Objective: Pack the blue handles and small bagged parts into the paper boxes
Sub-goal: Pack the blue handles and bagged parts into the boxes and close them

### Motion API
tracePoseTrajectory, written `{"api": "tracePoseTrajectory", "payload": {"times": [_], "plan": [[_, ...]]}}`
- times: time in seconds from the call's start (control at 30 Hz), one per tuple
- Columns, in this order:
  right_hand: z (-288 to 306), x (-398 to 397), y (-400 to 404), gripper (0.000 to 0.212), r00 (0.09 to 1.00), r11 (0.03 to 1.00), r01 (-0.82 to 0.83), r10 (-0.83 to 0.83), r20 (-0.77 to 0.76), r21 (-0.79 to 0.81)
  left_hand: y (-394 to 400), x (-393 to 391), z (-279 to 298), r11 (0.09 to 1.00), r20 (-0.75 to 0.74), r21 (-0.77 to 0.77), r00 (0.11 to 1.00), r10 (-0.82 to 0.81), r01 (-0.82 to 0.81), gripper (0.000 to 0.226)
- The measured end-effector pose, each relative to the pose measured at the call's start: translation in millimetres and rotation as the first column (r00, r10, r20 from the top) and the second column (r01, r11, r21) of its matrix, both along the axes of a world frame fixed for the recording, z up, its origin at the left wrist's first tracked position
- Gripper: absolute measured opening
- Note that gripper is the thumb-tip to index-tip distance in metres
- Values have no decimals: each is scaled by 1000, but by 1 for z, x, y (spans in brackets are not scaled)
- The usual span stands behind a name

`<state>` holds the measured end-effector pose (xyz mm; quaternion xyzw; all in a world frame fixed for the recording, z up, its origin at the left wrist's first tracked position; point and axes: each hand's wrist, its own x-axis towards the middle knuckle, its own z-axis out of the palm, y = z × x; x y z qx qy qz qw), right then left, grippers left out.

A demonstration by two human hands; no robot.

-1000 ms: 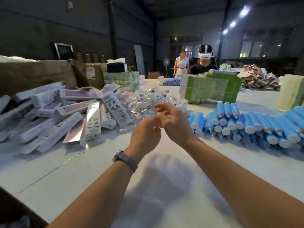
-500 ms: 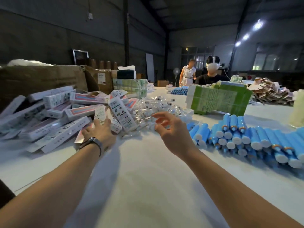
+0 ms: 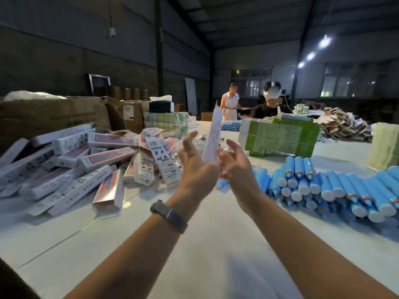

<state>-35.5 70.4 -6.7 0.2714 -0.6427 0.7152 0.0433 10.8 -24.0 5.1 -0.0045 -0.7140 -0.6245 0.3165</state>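
A flat white paper box (image 3: pixel 213 134) stands upright between my two raised hands above the table (image 3: pixel 216 244). My right hand (image 3: pixel 236 167) pinches its lower end with curled fingers. My left hand (image 3: pixel 195 167) sits against the same end with its fingers straight and spread; its thumb is hidden. A heap of white and orange paper boxes (image 3: pixel 86 165) lies at the left. Blue handles (image 3: pixel 323 186) are stacked in rows at the right. Small clear bagged parts (image 3: pixel 200 141) lie in a pile behind my hands, partly hidden.
Green and white carton stacks (image 3: pixel 278 137) stand behind the handles, with another pale stack (image 3: pixel 384 147) at the far right. Brown cardboard cartons (image 3: pixel 54 117) line the left side. Two people (image 3: pixel 269 104) are at the table's far end.
My left hand went to the box heap at the left, then came back up to the middle with a paper box, which now stands upright between both hands.
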Motion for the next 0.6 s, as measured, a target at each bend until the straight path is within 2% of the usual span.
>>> {"api": "tracePoseTrajectory", "payload": {"times": [0.07, 0.1, 0.13, 0.2, 0.27, 0.37, 0.47, 0.53, 0.57, 0.6], "plan": [[6, -5, 15, 57, 995, 992, -19, 32, 99, -121, 29, 1, -15, 941, -36, 253, 975, -221, 223, 74], [7, -8, 24, 56, 992, 991, 4, 13, 126, -135, 37, 3, -23, 895, -55, 323, 950, -307, 308, 74], [8, -9, 34, 55, 991, 993, 36, -21, 135, -112, 43, 5, -30, 864, -67, 331, 922, -380, 380, 77], [7, -12, 52, 50, 993, 997, 78, -80, 90, 23, 46, 5, -43, 850, -59, 246, 882, -467, 466, 78], [3, -11, 60, 51, 996, 981, 72, -80, 39, 182, 47, 3, -49, 867, -43, 208, 890, -453, 452, 68], [-1, -5, 56, 56, 994, 918, 97, -69, -86, 384, 44, -1, -53, 896, -62, 267, 934, -352, 355, 46], [4, -10, 56, 25, 991, 915, 100, -55, -125, 392, 36, -8, -59, 948, -84, 185, 965, -247, 258, 35], [9, -21, 69, 23, 941, 866, 310, -220, -256, 393, 28, -11, -64, 960, -69, 100, 965, -254, 260, 34], [10, -30, 79, 23, 869, 785, 474, -347, -353, 398, 25, -12, -67, 957, -57, 91, 961, -272, 276, 36], [9, -39, 91, 23, 767, 657, 632, -453, -454, 412, 24, -11, -71, 950, -46, 88, 954, -295, 298, 39]]}}
